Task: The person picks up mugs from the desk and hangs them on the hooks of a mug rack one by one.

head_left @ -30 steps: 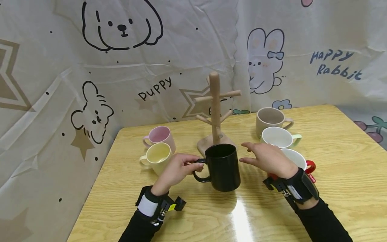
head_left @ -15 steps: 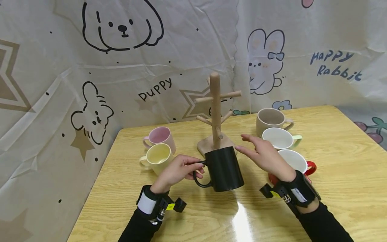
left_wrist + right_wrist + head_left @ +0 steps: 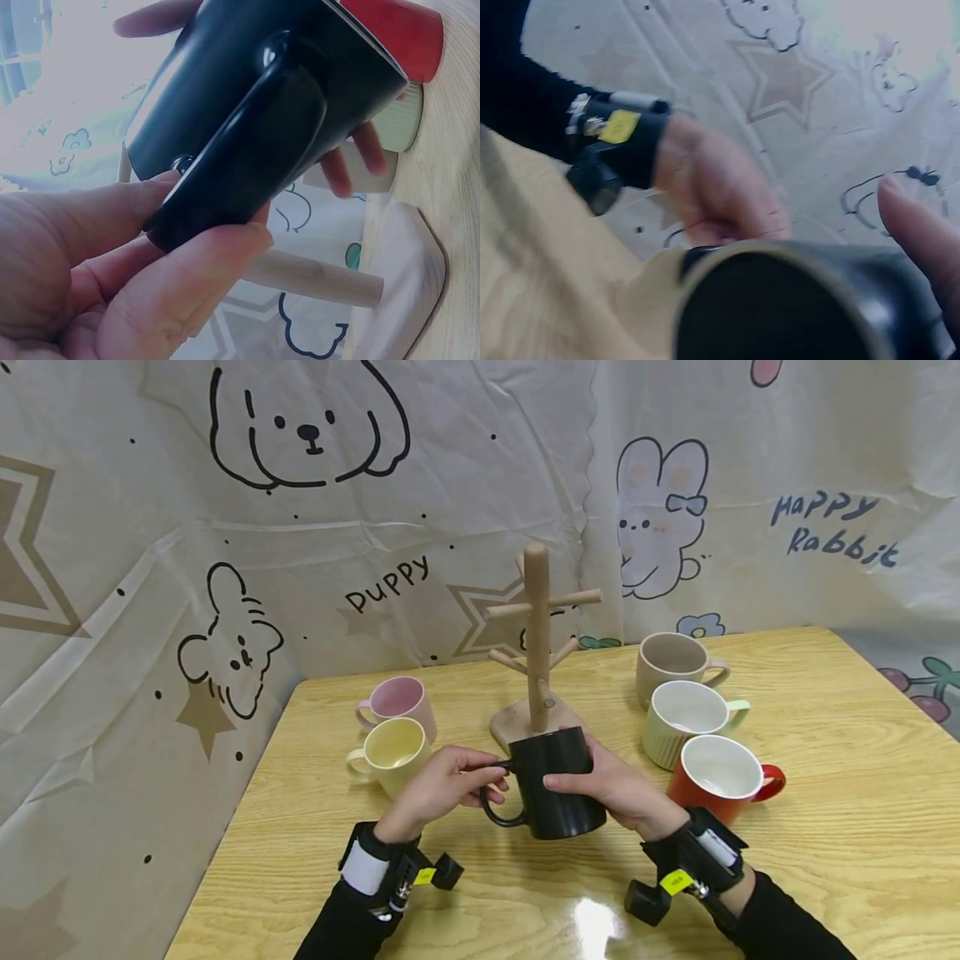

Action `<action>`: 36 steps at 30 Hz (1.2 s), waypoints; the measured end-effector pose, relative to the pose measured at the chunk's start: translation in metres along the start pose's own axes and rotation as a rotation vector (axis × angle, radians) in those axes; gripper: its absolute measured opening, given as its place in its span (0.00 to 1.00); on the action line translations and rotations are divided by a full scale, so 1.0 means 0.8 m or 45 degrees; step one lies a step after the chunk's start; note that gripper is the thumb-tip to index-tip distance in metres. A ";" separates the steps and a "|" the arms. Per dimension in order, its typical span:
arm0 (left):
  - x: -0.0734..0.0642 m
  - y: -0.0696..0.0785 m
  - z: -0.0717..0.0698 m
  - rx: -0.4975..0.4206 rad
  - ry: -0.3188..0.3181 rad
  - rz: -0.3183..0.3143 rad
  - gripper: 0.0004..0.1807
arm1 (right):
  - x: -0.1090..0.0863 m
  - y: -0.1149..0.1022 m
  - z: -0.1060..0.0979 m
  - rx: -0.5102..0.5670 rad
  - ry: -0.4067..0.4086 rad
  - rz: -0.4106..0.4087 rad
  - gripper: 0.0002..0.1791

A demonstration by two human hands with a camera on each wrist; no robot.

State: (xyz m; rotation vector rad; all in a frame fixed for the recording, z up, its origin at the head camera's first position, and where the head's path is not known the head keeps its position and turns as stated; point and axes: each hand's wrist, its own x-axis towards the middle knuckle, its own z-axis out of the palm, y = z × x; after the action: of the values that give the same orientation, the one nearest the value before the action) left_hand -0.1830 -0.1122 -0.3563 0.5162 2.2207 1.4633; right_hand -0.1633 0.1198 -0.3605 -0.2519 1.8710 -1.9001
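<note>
Head view: since the last frame the right hand has come in from beside the red mug and closed round the body of the black mug, thumb across the near side. The left hand pinches the handle. Mug tilted, seemingly off the desk, in front of the wooden mug stand. Two-handed hold probably steadies the tilt. Yellow mug and pink mug stand left of it; ribbed pale-green mug and taupe mug behind the red one, leaving the middle to the work, it would seem.

Left wrist view: thumb and fingers pinch the handle near one end; right fingertips show past the mug's far side.

Right wrist view: round end, likely the base, nearest; right thumb along the side; left hand behind, blurred.
</note>
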 end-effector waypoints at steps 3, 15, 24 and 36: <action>0.001 -0.002 0.000 -0.012 -0.004 -0.001 0.18 | 0.005 0.008 0.006 0.024 0.029 -0.018 0.43; 0.003 -0.004 -0.001 0.040 -0.010 0.045 0.17 | 0.002 0.015 0.015 0.028 0.130 -0.019 0.39; -0.006 0.006 -0.015 -0.011 0.021 0.122 0.24 | -0.012 0.034 0.024 0.224 0.310 -0.161 0.37; -0.005 -0.002 -0.026 -0.024 0.021 0.049 0.30 | -0.008 0.049 0.018 0.520 0.526 -0.479 0.24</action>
State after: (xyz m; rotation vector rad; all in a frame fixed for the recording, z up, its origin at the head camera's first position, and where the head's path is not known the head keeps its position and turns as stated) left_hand -0.1912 -0.1309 -0.3495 0.5457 2.2189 1.5122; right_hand -0.1435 0.1107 -0.3966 -0.0823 1.7011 -2.7125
